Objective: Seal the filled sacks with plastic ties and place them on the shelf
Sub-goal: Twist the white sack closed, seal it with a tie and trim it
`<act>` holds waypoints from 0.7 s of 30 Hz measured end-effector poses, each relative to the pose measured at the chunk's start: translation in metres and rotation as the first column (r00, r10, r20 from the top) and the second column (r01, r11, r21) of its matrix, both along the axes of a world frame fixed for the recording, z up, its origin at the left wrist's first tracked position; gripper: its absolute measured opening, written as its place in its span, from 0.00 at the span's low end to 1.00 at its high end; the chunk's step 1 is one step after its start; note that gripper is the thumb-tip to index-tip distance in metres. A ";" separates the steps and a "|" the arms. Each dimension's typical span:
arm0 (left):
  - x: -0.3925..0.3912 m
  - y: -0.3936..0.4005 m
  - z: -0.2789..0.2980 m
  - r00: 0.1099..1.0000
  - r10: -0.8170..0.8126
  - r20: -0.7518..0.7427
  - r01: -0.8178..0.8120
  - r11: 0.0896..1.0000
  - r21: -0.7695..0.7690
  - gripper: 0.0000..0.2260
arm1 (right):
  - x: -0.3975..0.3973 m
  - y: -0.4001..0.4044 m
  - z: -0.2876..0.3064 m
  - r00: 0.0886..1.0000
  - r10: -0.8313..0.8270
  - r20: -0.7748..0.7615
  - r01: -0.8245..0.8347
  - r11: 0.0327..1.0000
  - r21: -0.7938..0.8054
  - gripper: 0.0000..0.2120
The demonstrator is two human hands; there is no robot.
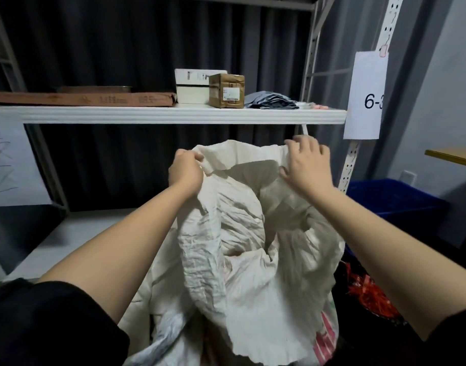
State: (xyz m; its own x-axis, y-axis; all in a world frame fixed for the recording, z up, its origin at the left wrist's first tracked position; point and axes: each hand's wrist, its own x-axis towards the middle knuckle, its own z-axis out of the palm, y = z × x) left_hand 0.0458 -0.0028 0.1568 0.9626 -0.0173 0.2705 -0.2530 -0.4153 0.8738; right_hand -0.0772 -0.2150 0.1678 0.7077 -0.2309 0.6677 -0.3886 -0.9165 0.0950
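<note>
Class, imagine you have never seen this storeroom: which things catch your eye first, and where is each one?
First, the big crumpled white sack in the centre, its open rim gripped by the left hand and the right hand. Next, the white shelf above it, carrying a brown box. At the right, a paper sign hangs on the shelf post.

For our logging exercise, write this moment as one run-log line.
stage: sack unsealed | left hand: grips sack rim | right hand: grips rim | sack mouth: open | tie: none visible | shelf: boxes

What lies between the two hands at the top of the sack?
In the head view, only the sack's open rim, stretched between left hand and right hand; no tie shows there.
</note>
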 end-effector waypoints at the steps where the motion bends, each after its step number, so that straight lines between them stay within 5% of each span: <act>1: 0.000 0.000 0.002 1.000 -0.002 -0.024 0.001 1.000 -0.009 0.15 | -0.001 0.013 -0.003 0.997 0.076 0.023 -0.076 0.997 -0.008 0.19; 3: 0.002 -0.002 0.004 0.999 -0.029 -0.045 0.031 0.998 0.050 0.18 | -0.007 0.046 -0.004 0.965 0.263 0.021 -0.263 0.956 0.131 0.11; 4: 0.002 -0.003 0.004 0.998 -0.038 -0.051 0.042 0.996 0.076 0.19 | -0.010 0.062 -0.003 0.937 0.345 -0.054 -0.310 0.893 0.325 0.13; 6: 0.001 -0.002 0.006 0.994 -0.051 -0.100 0.057 0.997 0.048 0.20 | -0.018 0.092 -0.001 0.794 0.536 -0.288 -0.177 0.656 0.733 0.24; 8: 0.000 -0.001 0.008 0.991 -0.073 -0.114 0.076 0.997 0.025 0.20 | -0.023 0.113 -0.007 0.620 0.659 -0.425 0.006 0.538 0.843 0.30; 11: -0.004 0.004 0.009 0.976 -0.171 -0.135 0.165 0.985 -0.053 0.17 | -0.021 0.125 -0.024 0.594 0.696 -0.404 -0.054 0.535 0.843 0.15; 17: -0.019 0.012 0.016 0.932 -0.334 -0.143 0.277 0.907 -0.318 0.34 | 0.004 0.095 0.007 0.864 0.495 -0.095 -0.317 0.680 0.661 0.08; 21: -0.032 0.011 0.012 0.871 -0.443 -0.213 0.348 0.862 -0.369 0.15 | 0.012 0.077 0.051 0.920 0.348 0.182 -0.392 0.793 0.466 0.03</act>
